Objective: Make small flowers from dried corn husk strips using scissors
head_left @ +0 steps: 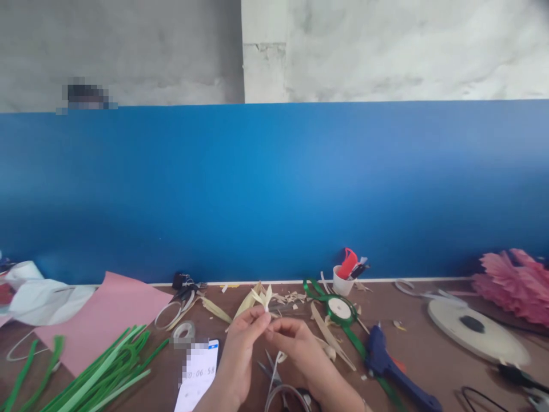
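Note:
A small pale husk flower (265,298) stands upright above the table, its base pinched between the thumb and fingers of my left hand (246,337). Just right of it, my right hand (295,346) has its thumb and index finger pressed together close to the left fingertips; what they hold, if anything, is too small to make out. Below and between the hands lie scissors (274,375) and a loop of white cord (286,389). Dry husk strips (332,337) are scattered behind and to the right of my hands.
Green pipe cleaners (107,366), pink paper (107,315), a phone (197,372) and clear tape (183,332) are at left. On the right are green ribbon (339,309), a white cup (342,281), a blue glue gun (397,372), a cream oval object (478,332) and pink ruffles (514,286). A blue partition (274,189) stands behind.

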`<state>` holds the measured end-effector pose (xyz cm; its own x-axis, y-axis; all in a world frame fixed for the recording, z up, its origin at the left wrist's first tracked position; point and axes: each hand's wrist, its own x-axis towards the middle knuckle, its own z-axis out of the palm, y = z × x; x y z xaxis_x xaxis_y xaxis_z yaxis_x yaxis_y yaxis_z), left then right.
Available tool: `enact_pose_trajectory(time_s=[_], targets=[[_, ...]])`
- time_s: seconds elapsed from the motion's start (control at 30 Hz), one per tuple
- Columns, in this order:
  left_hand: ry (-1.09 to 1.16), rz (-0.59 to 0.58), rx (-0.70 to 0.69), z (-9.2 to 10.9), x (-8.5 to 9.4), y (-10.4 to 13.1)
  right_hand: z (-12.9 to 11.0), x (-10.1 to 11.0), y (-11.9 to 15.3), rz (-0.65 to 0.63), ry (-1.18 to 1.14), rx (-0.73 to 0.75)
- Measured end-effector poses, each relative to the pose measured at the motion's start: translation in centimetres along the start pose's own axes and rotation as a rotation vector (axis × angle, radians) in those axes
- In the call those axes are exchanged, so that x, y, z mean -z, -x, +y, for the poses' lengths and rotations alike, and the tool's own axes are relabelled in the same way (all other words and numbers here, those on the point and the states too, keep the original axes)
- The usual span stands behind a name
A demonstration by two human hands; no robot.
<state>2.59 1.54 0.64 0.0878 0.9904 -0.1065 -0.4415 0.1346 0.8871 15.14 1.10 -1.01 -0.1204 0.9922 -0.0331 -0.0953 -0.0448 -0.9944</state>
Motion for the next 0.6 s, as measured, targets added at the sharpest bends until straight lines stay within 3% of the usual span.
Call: enact_pose_trajectory(time_s=[0.2, 0.43, 0.6], targets=[[-0.084, 0.0, -0.076, -1.3, -0.4, -0.6, 0.5, 0.8, -0.9, 0.066, -0.148, 0.031], [-0.22, 0.025, -0.249, -1.3, -0.1, -0.8, -0.4, 1.3, -0.6, 0.021, -0.11, 0.01], [-0.296, 0.01, -0.214, -0.9, -0.1, -0.7, -1.9, 2.1, -0.3, 0.075, -0.087, 0.037]])
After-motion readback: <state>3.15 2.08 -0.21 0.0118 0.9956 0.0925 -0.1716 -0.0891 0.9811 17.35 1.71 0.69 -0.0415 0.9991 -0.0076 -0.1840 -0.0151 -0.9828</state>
